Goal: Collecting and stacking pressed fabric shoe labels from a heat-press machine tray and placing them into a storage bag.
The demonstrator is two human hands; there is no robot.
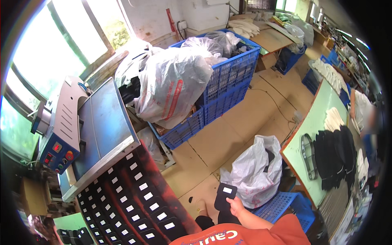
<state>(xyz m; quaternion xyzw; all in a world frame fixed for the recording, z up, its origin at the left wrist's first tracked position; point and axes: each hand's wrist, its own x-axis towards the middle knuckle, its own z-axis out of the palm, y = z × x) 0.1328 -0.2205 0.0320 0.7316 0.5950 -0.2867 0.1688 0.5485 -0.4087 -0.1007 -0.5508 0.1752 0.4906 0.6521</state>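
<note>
From where I stand, bright windows (51, 41) fill the far left, and in front of them sits a grey machine box (67, 118) with a red knob on its blue control face. A broad, flat bluish panel (102, 122) tilts beside it. Out from under that panel's pale edge runs a dark, red-streaked belt (153, 163), laid with rows of black patches (143, 185), each bearing a small white label. Beyond, a big translucent bag (173, 85) bulges against stacked blue crates (230, 75).

Near the middle, above the tan floor (212, 141), is the one loose black piece (220, 201), label facing up. The person's right hand (237, 207) is clamped on its lower right corner, thumb laid on top just below the label; the other fingers are mostly hidden. The piece juts out to the left of the hand, well apart from the belt. The left hand is out of my sight, so I cannot tell its state.

Just right of the piece, a whitish plastic bag (255, 171) slumps behind a blue basket (275, 206). Farther right, a pale green table (292, 151) carries an oval metal frame (308, 157) beside dark cloth pieces (337, 157).
</note>
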